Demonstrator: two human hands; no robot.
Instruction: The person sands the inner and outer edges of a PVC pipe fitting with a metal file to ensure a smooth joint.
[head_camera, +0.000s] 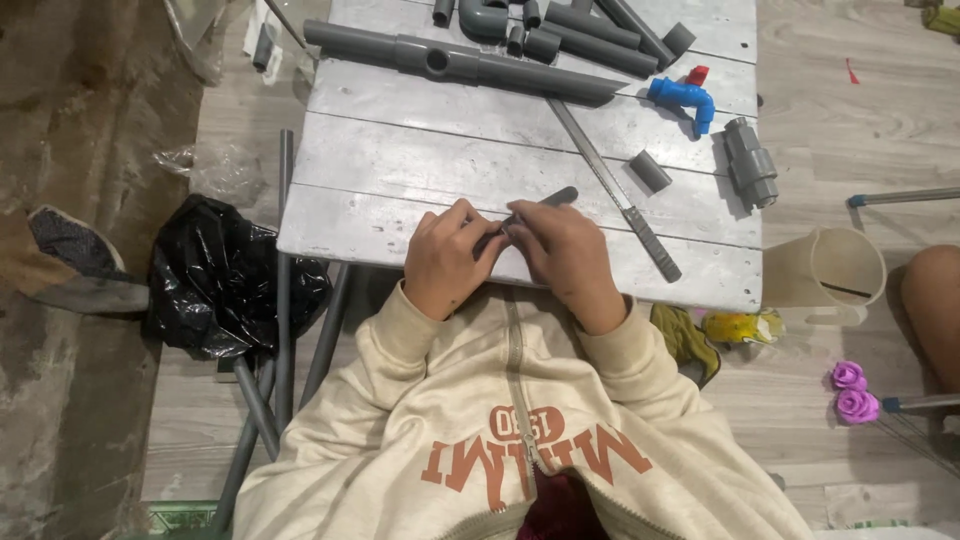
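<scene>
A cream sweatshirt (520, 420) with rust lettering fills the near edge, cut off by the frame below. Just beyond it, at the table's near edge, the left hand (447, 262) and right hand (562, 255) meet, both pinching a slim dark tool (545, 203); its near end is hidden between the fingers, so its kind is hard to make out, and only the far tip shows. To the right lies one long metal file (615, 190), running diagonally. Further right sit one short grey sleeve (650, 171), one grey pipe union (752, 162) and one blue tap (685, 98). One long grey pipe with a tee (450, 62) crosses the grey plank table (400, 160); the fittings beyond it are cut off at the top. A black plastic bag (225, 280) slumps on the floor, left.
</scene>
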